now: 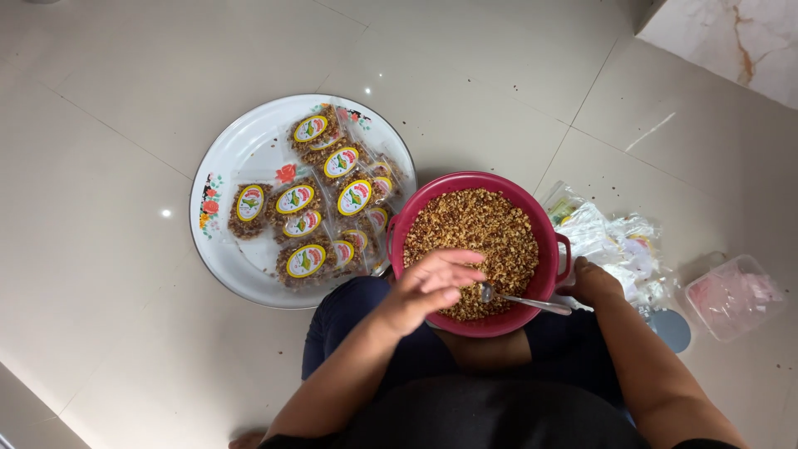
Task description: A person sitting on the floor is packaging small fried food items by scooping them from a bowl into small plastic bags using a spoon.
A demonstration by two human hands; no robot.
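White flowered tray (241, 158) at nine o'clock holds clear packets (312, 212) with yellow oval labels. Left hand (428, 287), fingers loose and empty, hovers over the red bowl (544, 229) of brown crumbs, spoon (524, 301) inside. Right hand (592, 283), grip hidden, rests at three o'clock by plastic bags (611, 241).

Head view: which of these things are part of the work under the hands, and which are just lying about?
In use:
- red bowl of brown crumbly mix
- spoon resting in it
- left hand over the mix
- right hand by the bowl's handle
- empty clear bags
- white tray of filled packets

Lying about:
- clear plastic box
- blue round lid
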